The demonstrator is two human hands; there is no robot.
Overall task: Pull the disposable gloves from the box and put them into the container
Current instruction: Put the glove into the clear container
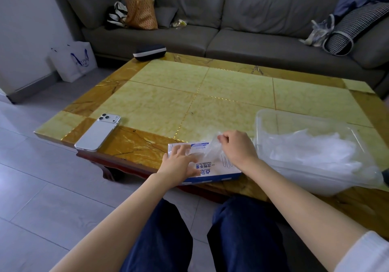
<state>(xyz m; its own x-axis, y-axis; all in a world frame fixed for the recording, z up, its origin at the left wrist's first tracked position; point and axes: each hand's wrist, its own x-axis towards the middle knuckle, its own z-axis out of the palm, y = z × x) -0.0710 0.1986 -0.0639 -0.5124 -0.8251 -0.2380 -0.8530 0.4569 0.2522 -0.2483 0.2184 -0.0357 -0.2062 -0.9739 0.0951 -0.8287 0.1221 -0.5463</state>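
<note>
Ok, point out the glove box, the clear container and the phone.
glove box [212, 167]: head view, printed top face, on the lettering.
clear container [259, 124]: head view, its left wall.
phone [97, 132]: head view, middle of its white back.

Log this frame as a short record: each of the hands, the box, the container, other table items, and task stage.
left hand: presses flat on the glove box
right hand: pinches a clear glove partly out of the box
container: clear plastic, right of the box, holds a heap of gloves
table: phone face down near the left edge; dark case at the far edge
stage: pinched glove not yet in the container
</note>
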